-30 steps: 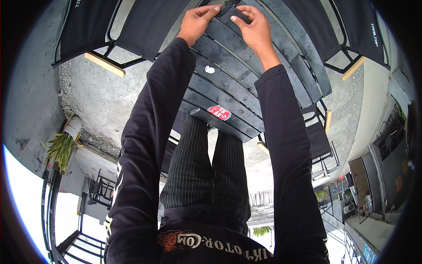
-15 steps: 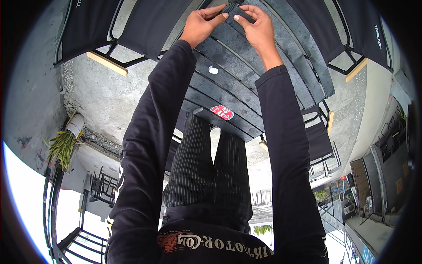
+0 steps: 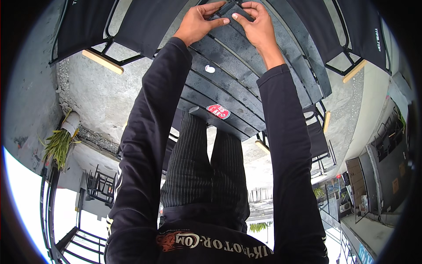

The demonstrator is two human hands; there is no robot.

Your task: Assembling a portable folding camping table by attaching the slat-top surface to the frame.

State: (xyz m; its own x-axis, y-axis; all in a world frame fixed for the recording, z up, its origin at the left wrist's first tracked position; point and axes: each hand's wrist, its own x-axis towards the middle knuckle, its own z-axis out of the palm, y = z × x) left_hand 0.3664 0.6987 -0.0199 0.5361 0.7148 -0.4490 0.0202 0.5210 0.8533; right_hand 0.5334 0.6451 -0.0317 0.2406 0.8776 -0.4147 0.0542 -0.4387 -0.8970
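At the far end of my reach, both hands hold a small dark ribbed thing over the slatted table. My left hand pinches its left side between thumb and fingers. My right hand grips the other side, the thumb pressed on its near edge. The two thumbs almost meet in front of it. Its upper end runs close to the picture's top rim, and its kind is unclear. Below lies the dark grey slatted table, damp-looking, with a small white piece and a round red sticker on it.
Black fabric chairs with wooden armrests stand at the far left and far right. Another black chair is near the table's right side. A potted plant and a dark metal railing are at the left.
The view has shifted slightly, so the table and chairs sit a little further left. Both hands keep their hold; slightly more of the ribbed thing shows between them.
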